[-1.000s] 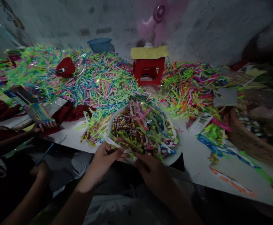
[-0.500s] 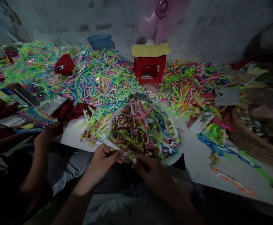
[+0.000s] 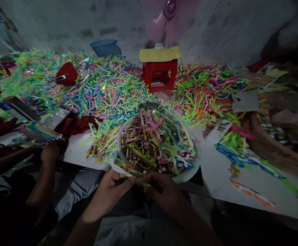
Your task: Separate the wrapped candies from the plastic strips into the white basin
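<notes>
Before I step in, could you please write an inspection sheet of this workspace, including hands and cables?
Surface: white table, largely covered.
Job's things: basin with small banded pieces and coloured strips.
Clutter: large strip heap, a tilted red bowl on it; an orange piece at right.
Hands: left hand pinches a white strip; right hand close beside, grip unclear. Co-worker's hand by a strip bundle.
Cables: thin pale cable near the grey box.
Surroundings: grey wall; pink fan above a red stool.
</notes>
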The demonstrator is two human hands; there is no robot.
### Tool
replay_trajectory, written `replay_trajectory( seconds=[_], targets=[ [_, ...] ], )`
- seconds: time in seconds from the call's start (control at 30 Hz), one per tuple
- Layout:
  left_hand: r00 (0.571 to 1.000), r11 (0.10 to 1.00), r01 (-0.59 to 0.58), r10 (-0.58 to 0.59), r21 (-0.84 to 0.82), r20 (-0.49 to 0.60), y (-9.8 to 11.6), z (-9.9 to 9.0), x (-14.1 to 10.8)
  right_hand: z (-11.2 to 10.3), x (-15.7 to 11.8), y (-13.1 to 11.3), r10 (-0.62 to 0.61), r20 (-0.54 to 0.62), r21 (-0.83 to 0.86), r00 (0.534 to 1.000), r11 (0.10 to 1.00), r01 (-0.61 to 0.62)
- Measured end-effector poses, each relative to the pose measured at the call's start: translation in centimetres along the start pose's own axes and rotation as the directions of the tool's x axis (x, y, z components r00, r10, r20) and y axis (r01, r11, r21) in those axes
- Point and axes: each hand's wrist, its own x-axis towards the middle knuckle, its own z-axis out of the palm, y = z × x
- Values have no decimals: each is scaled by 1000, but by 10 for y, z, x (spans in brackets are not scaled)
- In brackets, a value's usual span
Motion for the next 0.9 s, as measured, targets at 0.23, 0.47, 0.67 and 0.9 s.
replay_trajectory(
  seconds=[0.23,0.47,0.67,0.9],
  targets=[
    [926,991,-129,127,17,-356,7,-45,39,-17,33,-4,-313,-270,-751,911,660,4],
    [792,885,-145,372,442,-485,14,-102,117,-25,55,1,-520,-176,-931,836,365,31],
    [982,978,-45,80,204,-168,12,-47,68,-12,50,1,-778,-79,-896,623,330,298],
    [983,1000,12,-13,-3,-181,0,-37,60,-12,55,0,-757,137,-857,638,233,460]
  ],
)
